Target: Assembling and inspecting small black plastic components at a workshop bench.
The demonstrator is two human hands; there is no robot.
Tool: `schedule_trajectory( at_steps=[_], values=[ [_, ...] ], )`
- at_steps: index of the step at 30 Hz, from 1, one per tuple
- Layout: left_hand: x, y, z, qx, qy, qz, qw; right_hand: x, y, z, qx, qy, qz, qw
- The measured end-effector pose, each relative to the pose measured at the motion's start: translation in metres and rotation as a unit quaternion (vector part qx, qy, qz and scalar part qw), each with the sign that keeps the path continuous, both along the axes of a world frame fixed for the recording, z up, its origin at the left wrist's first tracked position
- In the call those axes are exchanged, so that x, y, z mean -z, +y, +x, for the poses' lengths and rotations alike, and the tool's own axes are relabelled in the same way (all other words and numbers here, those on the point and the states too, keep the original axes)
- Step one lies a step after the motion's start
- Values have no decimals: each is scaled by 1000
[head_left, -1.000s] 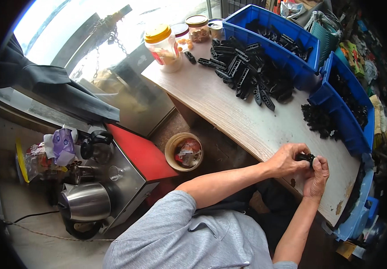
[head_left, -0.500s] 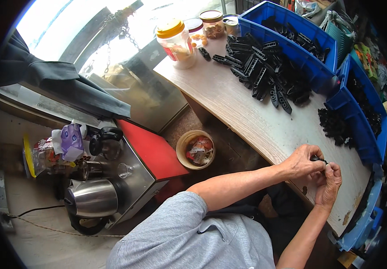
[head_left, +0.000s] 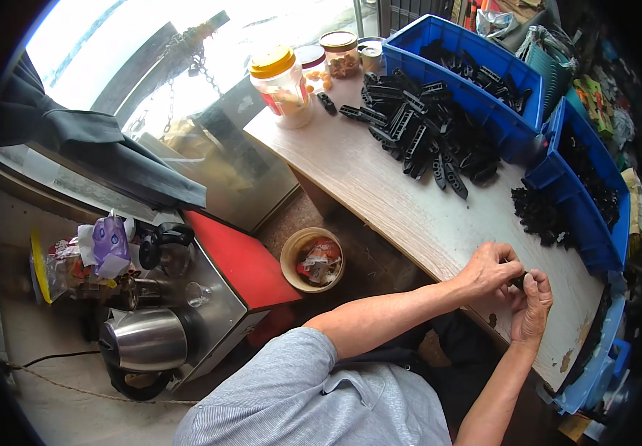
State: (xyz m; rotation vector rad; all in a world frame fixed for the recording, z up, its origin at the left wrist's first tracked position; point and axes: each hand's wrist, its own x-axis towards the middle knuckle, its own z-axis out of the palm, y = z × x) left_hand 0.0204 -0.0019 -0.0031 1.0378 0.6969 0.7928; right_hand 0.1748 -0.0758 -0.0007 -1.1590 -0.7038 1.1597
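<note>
Over the near right part of the table, my left hand (head_left: 489, 270) and my right hand (head_left: 533, 309) meet fingertip to fingertip. Pinched between them is a small black plastic part (head_left: 518, 281), mostly covered by the fingers, so its shape cannot be made out. Both hands are closed on it. Beyond them lies a pile of small black parts (head_left: 542, 215). Farther back, a heap of long black slotted plastic pieces (head_left: 417, 134) spreads over the pale wooden table (head_left: 365, 178).
Two blue bins, a far one (head_left: 469, 111) and a nearer one (head_left: 585, 201), hold black parts along the table's right side. Lidded jars (head_left: 280, 89) stand at the far left corner. A waste bucket (head_left: 287, 260) sits on the floor; a steel kettle (head_left: 150, 342) rests on the left cabinet.
The whole view has shifted slightly, so the table and bins sit a little lower and further left. My hands stay together, and the black part between them is now more hidden by the fingers.
</note>
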Motion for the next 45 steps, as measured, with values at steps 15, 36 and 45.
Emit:
schedule_trajectory(
  at_steps=[15, 36, 45],
  values=[
    [-6, -11, 6, 10, -89, -53, 995, -19, -2, 4, -22, -146, -62, 987],
    [13, 7, 16, 55, -90, -8, 994, 5, 15, 11, 61, -97, -1, 993],
    [12, 7, 8, 81, -77, 4, 994, 11, 7, 7, 80, -54, 34, 995]
  ],
)
